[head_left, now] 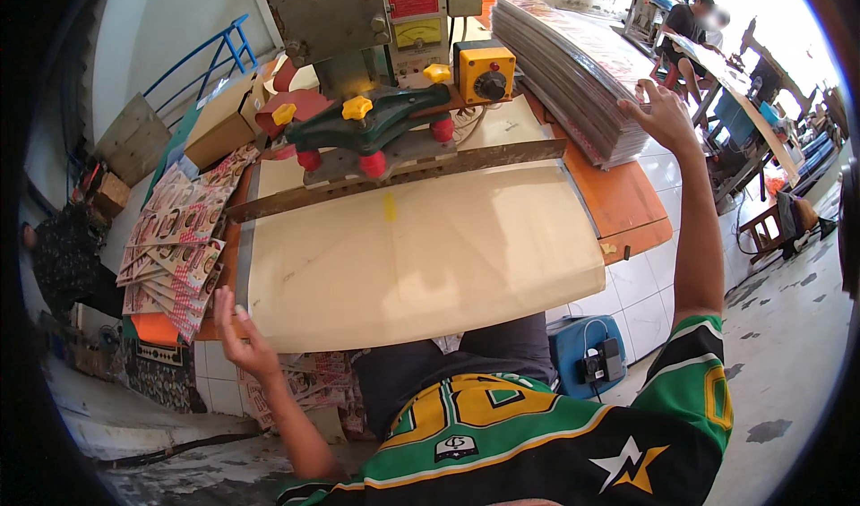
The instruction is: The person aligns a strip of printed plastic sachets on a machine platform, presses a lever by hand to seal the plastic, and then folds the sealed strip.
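My right hand point(664, 115) reaches out to the right and rests its fingers on the near end of a tall stack of printed sheets point(573, 58), holding nothing that I can see. My left hand point(240, 336) hovers open, fingers spread, at the front left corner of the cream work board point(421, 255), just below a fanned pile of printed sheets point(175, 251). Behind the board stands a press machine point(376, 67) with a green clamp head point(372, 121) and yellow and red knobs.
A yellow switch box point(485, 72) sits beside the machine. The orange table top point(627, 197) shows on the right. A blue box with a plug point(591, 354) lies on the tiled floor. Cardboard boxes point(224, 116) stand at the back left. A person point(690, 27) sits far right.
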A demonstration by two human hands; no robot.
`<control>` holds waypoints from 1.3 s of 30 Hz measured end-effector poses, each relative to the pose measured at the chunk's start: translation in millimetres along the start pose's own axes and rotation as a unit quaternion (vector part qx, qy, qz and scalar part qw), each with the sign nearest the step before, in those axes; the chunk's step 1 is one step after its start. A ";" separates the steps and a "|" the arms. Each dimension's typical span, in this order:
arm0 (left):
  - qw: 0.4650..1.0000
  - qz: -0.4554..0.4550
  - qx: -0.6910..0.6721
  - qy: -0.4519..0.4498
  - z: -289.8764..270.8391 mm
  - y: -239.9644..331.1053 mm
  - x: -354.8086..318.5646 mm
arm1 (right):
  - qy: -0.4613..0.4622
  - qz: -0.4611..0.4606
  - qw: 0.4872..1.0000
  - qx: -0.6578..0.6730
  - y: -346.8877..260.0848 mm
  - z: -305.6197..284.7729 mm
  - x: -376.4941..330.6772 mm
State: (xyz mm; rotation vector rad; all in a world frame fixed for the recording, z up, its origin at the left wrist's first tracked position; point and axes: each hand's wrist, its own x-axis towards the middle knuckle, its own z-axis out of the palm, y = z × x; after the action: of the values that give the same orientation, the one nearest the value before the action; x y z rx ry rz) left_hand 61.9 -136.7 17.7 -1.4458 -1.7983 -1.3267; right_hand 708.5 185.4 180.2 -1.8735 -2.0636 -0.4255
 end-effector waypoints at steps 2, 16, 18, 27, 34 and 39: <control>0.999 -0.010 -0.037 -0.027 8.1 20.7 -8.1 | -0.019 0.014 1.000 0.000 -7.2 -1.5 1.8; 0.986 0.019 -0.119 -0.111 34.2 64.8 -15.3 | 0.116 -0.006 0.988 -0.099 -15.5 8.5 12.3; 0.986 0.015 -0.122 -0.112 34.9 64.7 -15.4 | 0.114 -0.010 0.989 -0.089 -12.1 3.2 8.7; 0.985 -0.014 -0.119 -0.123 28.6 60.1 -21.6 | 0.136 -0.089 0.985 0.061 0.7 -20.5 -58.8; 0.975 -0.034 -0.114 -0.185 32.8 63.1 -28.3 | 0.157 -0.027 0.985 0.069 12.6 -22.3 -104.5; 0.965 -0.051 -0.110 -0.231 36.8 67.2 -28.4 | 0.278 0.147 0.912 0.262 58.1 11.5 -91.6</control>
State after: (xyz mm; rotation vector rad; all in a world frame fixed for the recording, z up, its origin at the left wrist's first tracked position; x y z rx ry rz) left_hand 140.6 -118.9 4.8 -1.9343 -2.0863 -1.3536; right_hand 774.0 113.4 130.9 -1.4751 -1.3245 -0.2503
